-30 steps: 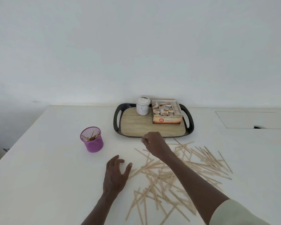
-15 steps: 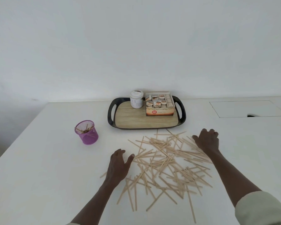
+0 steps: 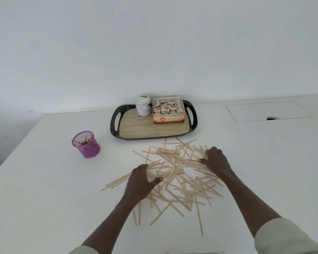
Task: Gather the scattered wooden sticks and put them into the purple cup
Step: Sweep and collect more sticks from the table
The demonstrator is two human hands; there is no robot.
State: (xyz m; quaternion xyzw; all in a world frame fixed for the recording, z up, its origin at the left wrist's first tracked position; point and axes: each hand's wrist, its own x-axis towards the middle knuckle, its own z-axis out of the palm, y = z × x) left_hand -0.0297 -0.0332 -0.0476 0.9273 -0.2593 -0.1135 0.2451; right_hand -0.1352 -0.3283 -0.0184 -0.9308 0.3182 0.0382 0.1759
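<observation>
We see the sticks (image 3: 174,173) scattered on the table (image 3: 44,198), at 6 o'clock from the tray (image 3: 116,123); the cup (image 3: 86,145), holding a few, stands well apart at 10 o'clock. Our left hand (image 3: 140,182) and right hand (image 3: 216,159) press flat on the pile's edges, grip wide, holding nothing.

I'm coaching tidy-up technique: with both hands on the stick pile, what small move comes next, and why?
Probably sweep the left hand and right hand toward each other, bunching the sticks into one bundle. Both hands lie flat and open at opposite edges of the pile, gripping nothing, and the cup already holds a few sticks.
</observation>
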